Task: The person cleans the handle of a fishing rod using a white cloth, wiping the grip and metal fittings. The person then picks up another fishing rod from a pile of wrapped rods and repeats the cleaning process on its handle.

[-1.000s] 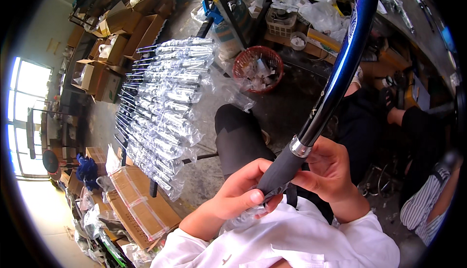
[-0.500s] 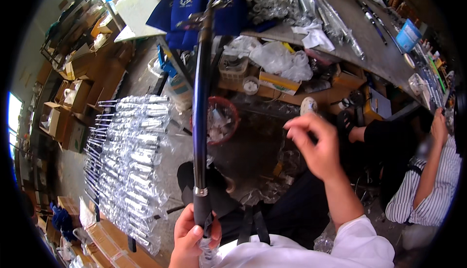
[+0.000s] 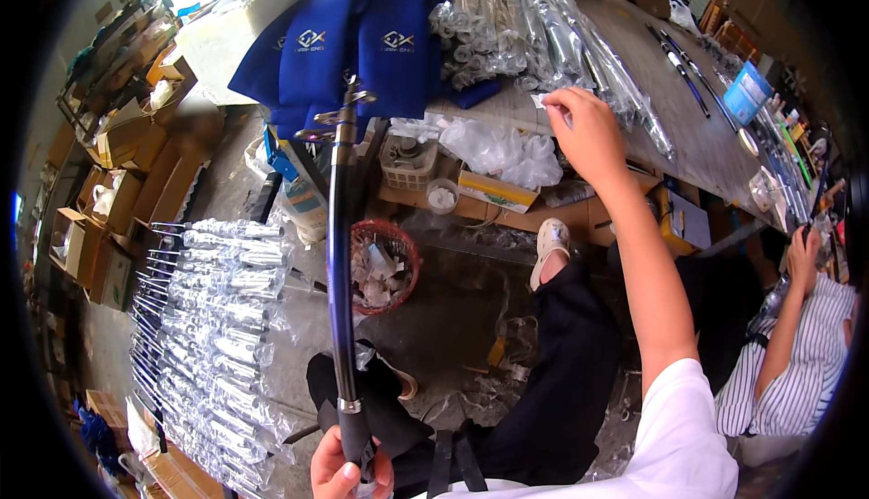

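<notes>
My left hand point(image 3: 348, 467) is closed round the black grip of a dark blue fishing rod point(image 3: 340, 300). The rod stands almost upright in front of me, its metal line guides point(image 3: 337, 122) bunched at the upper end. Clear plastic wrap shows at the bottom of the grip. Out over the near edge of the workbench point(image 3: 652, 65), my right hand point(image 3: 587, 133) has its fingers curled on a white cloth point(image 3: 539, 101). Most of that cloth is hidden behind the hand.
Blue printed fabric sleeves point(image 3: 362, 56) hang off the bench beside plastic-wrapped rods point(image 3: 534, 28). More wrapped rods point(image 3: 217, 345) are stacked at left. Below are a red waste basket point(image 3: 398, 268) and plastic bags point(image 3: 507, 151). A co-worker in a striped shirt point(image 3: 797, 363) sits at right.
My right hand has reached forward from above my lap to the white cloth on the bench, closing on it. The view has shifted; my left hand still holds the rod.
</notes>
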`<state>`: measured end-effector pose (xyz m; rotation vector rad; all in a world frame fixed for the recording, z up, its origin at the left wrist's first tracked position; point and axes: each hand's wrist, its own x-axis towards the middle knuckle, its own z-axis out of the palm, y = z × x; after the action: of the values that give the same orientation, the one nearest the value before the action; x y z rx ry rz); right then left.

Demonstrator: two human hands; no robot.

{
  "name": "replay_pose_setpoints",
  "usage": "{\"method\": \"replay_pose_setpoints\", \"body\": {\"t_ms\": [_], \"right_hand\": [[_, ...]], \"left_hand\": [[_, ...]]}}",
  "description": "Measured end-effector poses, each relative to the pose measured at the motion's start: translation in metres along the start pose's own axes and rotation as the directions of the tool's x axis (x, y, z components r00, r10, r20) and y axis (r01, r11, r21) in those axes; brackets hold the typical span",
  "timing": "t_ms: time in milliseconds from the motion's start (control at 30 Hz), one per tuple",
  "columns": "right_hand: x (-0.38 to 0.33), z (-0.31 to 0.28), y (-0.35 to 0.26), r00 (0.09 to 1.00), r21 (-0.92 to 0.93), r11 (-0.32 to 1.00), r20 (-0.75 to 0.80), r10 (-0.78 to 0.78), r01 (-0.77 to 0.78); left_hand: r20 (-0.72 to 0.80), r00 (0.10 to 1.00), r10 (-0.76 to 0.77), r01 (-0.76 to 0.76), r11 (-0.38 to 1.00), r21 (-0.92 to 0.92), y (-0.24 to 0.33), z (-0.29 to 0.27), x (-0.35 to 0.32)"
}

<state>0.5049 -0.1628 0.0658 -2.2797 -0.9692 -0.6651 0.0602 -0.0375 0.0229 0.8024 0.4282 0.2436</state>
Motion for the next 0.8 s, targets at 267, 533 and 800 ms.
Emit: {"method": "replay_pose_setpoints", "body": {"t_ms": [267,533,800], "right_hand": [[0.041,0.008,0.019,0.928,-0.351,0.917,0.37,-0.048,0.188],[0.031,0.007,0.027,0.956,-0.332,0.907,0.223,-0.192,0.26],[0.03,0.011,0.037,0.989,0.198,0.98,0.147,-0.025,-0.004]], "left_hand": [[-0.055,0.998,0.007,-0.009,0.999,-0.038,-0.003,-0.008,0.013],[-0.035,0.996,-0.083,0.081,0.995,-0.049,0.0,0.002,0.021],[-0.053,0.993,-0.108,0.104,0.992,-0.064,0.001,0.005,0.016]]}}
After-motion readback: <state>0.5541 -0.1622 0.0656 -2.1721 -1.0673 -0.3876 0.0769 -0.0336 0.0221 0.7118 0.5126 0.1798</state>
